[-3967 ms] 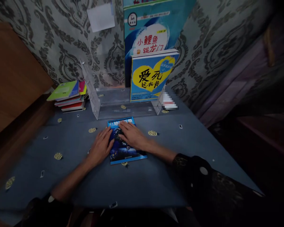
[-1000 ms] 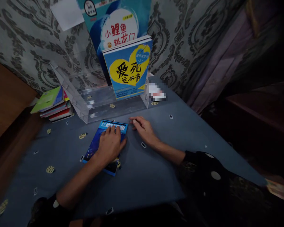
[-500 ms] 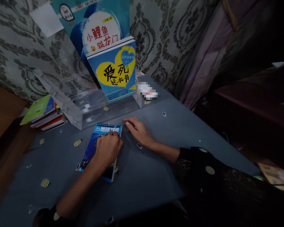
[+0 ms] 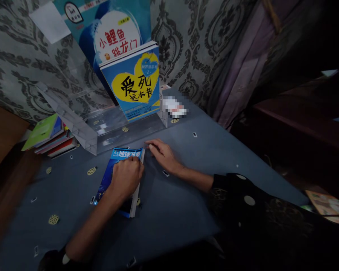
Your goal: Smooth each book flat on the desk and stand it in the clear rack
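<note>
A dark blue book [image 4: 110, 175] with a light blue title band lies flat on the blue tablecloth [image 4: 186, 203]. My left hand [image 4: 126, 177] rests on its cover with fingers curled, the fingertips at the book's right edge, where the cover looks slightly lifted. My right hand [image 4: 162, 154] lies flat on the cloth just right of the book's top corner, fingers stretched out and holding nothing.
A clear acrylic book stand [image 4: 81, 128] sits behind the book, holding a blue book with a yellow heart [image 4: 135, 84] and a taller blue book [image 4: 113, 34]. A stack of coloured books [image 4: 49, 135] lies at the left. Patterned wallpaper and a curtain close the back.
Both hands lay on the book 4 s ago. Since then my right hand has slid off onto the cloth, and my left hand's fingers have curled at the book's right edge. The view shifted right.
</note>
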The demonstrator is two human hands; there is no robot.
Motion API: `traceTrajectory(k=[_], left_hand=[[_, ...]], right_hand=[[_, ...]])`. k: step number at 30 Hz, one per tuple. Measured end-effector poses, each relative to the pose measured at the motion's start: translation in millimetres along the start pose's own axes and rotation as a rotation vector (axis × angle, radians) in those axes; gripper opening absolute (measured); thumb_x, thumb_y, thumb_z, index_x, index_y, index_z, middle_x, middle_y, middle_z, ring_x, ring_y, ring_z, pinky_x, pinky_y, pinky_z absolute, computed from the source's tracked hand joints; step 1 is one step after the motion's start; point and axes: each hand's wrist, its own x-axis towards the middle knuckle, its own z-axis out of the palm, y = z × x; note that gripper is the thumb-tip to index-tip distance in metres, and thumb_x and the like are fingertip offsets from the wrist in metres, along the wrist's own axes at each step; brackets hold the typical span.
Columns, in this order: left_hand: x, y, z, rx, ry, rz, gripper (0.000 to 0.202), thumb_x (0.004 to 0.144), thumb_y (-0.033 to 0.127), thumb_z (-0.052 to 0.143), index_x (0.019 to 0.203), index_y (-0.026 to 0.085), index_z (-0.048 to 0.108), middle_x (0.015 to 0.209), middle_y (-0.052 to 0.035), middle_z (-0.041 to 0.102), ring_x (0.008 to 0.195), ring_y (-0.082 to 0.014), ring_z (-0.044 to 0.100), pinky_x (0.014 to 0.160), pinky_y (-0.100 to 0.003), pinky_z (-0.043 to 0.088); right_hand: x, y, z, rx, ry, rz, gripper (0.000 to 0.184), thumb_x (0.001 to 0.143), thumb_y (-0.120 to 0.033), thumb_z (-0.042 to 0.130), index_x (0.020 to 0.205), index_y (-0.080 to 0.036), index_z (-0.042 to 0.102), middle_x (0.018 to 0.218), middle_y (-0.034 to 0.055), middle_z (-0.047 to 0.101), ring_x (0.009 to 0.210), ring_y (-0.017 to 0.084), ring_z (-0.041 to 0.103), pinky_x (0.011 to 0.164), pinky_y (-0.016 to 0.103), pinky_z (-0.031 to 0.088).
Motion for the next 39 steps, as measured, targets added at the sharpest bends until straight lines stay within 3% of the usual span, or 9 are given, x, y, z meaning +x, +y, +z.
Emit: traceTrajectory(k=[5, 11, 14, 18, 22, 26, 33, 39], left_hand=[[-1.3, 2.9, 3.3, 0.016, 0.009, 0.002, 0.034, 0.102, 0.027, 0.037, 0.105, 0.012, 0.068, 0.105, -0.0162, 0.073, 0.093, -0.0290, 0.073, 0.076, -0.035, 0.054], [-6.8, 3.6, 5.3, -0.015, 0.018, 0.021, 0.032, 0.102, 0.030, 0.044, 0.113, 0.010, 0.067, 0.115, -0.0171, 0.071, 0.105, -0.0307, 0.071, 0.079, -0.037, 0.057], [-20.3, -20.4, 8.7, -0.091, 0.032, 0.140, 0.036, 0.099, 0.039, 0.053, 0.122, 0.014, 0.065, 0.130, -0.0155, 0.067, 0.118, -0.0302, 0.065, 0.092, -0.040, 0.055], [-53.8, -71.6, 20.4, -0.233, -0.091, 0.316, 0.069, 0.083, 0.054, 0.072, 0.144, 0.029, 0.050, 0.154, -0.0093, 0.048, 0.142, -0.0308, 0.045, 0.108, -0.048, 0.047], [-82.6, -101.4, 38.8, -0.265, -0.164, 0.394, 0.089, 0.083, 0.038, 0.077, 0.156, 0.038, 0.027, 0.164, -0.0063, 0.027, 0.152, -0.0299, 0.025, 0.117, -0.052, 0.036], [-90.8, -90.5, 53.2, -0.203, -0.064, 0.375, 0.079, 0.093, 0.032, 0.065, 0.158, 0.037, 0.020, 0.165, -0.0061, 0.024, 0.153, -0.0285, 0.021, 0.118, -0.053, 0.034], [-75.4, -38.6, 55.4, -0.013, 0.083, 0.228, 0.060, 0.098, 0.043, 0.055, 0.153, 0.023, 0.040, 0.158, -0.0158, 0.038, 0.143, -0.0398, 0.040, 0.109, -0.057, 0.045], [-65.2, -27.5, 51.5, -0.009, 0.118, 0.193, 0.055, 0.097, 0.041, 0.057, 0.148, 0.020, 0.048, 0.153, -0.0171, 0.047, 0.139, -0.0399, 0.046, 0.105, -0.055, 0.048]], right_hand=[[-5.1, -10.1, -1.9, -0.083, -0.053, -0.102, 0.030, 0.099, -0.027, 0.043, 0.118, -0.020, 0.066, 0.112, 0.0093, 0.067, 0.105, 0.022, 0.065, 0.092, 0.040, 0.053], [-14.8, -14.4, -3.4, -0.325, -0.291, -0.307, 0.033, 0.100, -0.023, 0.043, 0.128, -0.023, 0.061, 0.121, 0.0093, 0.068, 0.115, 0.024, 0.061, 0.102, 0.046, 0.049], [-15.1, -11.4, -2.7, -0.394, -0.300, -0.372, 0.033, 0.101, -0.024, 0.042, 0.127, -0.023, 0.062, 0.114, 0.0105, 0.070, 0.106, 0.026, 0.062, 0.097, 0.048, 0.051], [-13.4, -10.6, -2.0, -0.420, -0.329, -0.426, 0.032, 0.102, -0.026, 0.040, 0.124, -0.019, 0.063, 0.106, 0.0121, 0.070, 0.098, 0.026, 0.062, 0.089, 0.047, 0.054], [-11.8, -10.8, -1.7, -0.438, -0.341, -0.423, 0.031, 0.102, -0.026, 0.042, 0.123, -0.019, 0.064, 0.106, 0.0117, 0.070, 0.099, 0.025, 0.062, 0.088, 0.046, 0.055], [-7.5, -7.9, -1.9, -0.429, -0.351, -0.395, 0.031, 0.102, -0.027, 0.043, 0.124, -0.021, 0.064, 0.110, 0.0112, 0.070, 0.104, 0.025, 0.063, 0.092, 0.047, 0.054], [-2.5, -1.2, -4.3, -0.364, -0.369, -0.330, 0.035, 0.102, -0.029, 0.042, 0.131, -0.021, 0.060, 0.128, 0.0131, 0.067, 0.120, 0.026, 0.061, 0.105, 0.052, 0.049], [-3.4, -0.5, -4.0, -0.330, -0.365, -0.327, 0.034, 0.101, -0.030, 0.045, 0.128, -0.024, 0.063, 0.129, 0.0108, 0.067, 0.122, 0.026, 0.061, 0.106, 0.052, 0.047]])
